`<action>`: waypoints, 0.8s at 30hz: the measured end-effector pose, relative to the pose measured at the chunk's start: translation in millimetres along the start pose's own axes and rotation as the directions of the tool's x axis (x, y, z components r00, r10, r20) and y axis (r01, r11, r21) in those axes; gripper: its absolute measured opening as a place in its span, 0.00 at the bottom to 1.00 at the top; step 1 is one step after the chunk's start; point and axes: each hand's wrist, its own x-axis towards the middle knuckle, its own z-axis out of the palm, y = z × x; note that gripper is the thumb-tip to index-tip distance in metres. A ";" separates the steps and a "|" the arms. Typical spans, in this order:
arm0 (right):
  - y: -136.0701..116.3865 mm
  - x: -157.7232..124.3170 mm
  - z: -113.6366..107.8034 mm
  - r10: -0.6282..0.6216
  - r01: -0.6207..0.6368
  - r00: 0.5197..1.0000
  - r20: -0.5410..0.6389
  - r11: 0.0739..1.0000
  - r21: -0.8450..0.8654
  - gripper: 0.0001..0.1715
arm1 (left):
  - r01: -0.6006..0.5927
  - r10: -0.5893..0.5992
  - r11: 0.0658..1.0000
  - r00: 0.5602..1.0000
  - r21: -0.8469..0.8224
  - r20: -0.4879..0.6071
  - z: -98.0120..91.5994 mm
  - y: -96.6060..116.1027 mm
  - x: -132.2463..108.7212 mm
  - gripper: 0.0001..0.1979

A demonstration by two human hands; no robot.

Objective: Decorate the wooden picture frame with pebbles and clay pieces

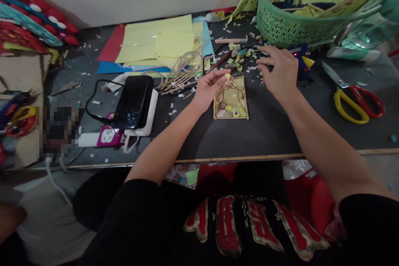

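Note:
My left hand [209, 88] is closed in a pinch at the top of a small framed picture, with a small yellow piece [227, 77] at its fingertips. The picture [236, 95] lies flat on the dark table, edged with thin sticks. Red-brown wire lines [229, 86] curl over its upper half, and several pebbles [228, 108] sit along its bottom. To the right and above it, my right hand [279, 70] hovers with fingers apart; I see nothing between them. Loose pebbles [240, 55] in green, yellow and blue lie just left of its fingertips.
A green basket [280, 29] of paper stands back right, with scissors [352, 95] and a blue glue gun [301, 62] nearby. Wooden sticks [179, 75], tape [191, 62] and coloured paper [149, 45] lie left. A phone [134, 102] rests on a white power bank; paper scraps are scattered around.

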 end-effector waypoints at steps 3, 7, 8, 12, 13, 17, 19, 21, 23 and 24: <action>1.9 0.2 1.5 -0.014 0.014 1.000 0.017 1.000 -0.004 0.20 | 0.006 -0.006 1.000 1.000 0.014 -0.007 -0.4 -1.3 0.2 0.21; 5.1 0.4 4.1 -0.049 0.050 0.998 0.037 0.999 -0.016 0.20 | 0.004 -0.004 1.000 1.000 0.017 -0.002 -0.9 -2.6 0.2 0.20; 5.8 0.5 4.7 -0.059 0.059 0.997 0.042 0.998 -0.013 0.21 | 0.005 -0.005 1.000 1.000 0.015 0.001 -1.0 -2.6 0.2 0.20; 6.1 1.5 5.9 -0.044 0.048 0.996 0.076 0.997 -0.059 0.26 | 0.018 -0.018 1.000 1.000 -0.004 0.008 -0.4 -1.2 0.0 0.21; 5.6 1.7 6.0 -0.033 0.040 0.996 0.084 0.996 -0.078 0.27 | 0.019 -0.019 1.000 1.000 -0.008 0.009 0.0 -0.6 -0.1 0.21; 4.0 2.1 4.5 -0.029 0.032 0.999 0.040 0.997 -0.070 0.29 | 0.017 -0.017 1.000 1.000 -0.011 0.006 0.8 0.3 -0.2 0.20; 3.1 1.8 2.9 -0.035 0.035 0.999 0.008 0.999 -0.028 0.26 | 0.021 -0.021 1.000 1.000 -0.011 0.006 0.5 -0.6 -0.2 0.20; 1.4 1.1 1.3 -0.044 0.044 0.999 -0.003 0.999 0.003 0.22 | 0.023 -0.022 1.000 1.000 -0.014 0.013 0.1 -1.8 -0.2 0.21; -1.3 0.2 0.4 -0.049 0.049 0.999 -0.003 0.999 0.007 0.20 | 0.021 -0.020 1.000 1.000 -0.022 0.022 0.1 -2.1 -0.3 0.21; -2.9 -0.4 0.4 -0.046 0.046 0.999 -0.002 0.999 0.005 0.20 | 0.020 -0.019 0.999 1.000 -0.027 0.023 0.3 -1.8 -0.4 0.21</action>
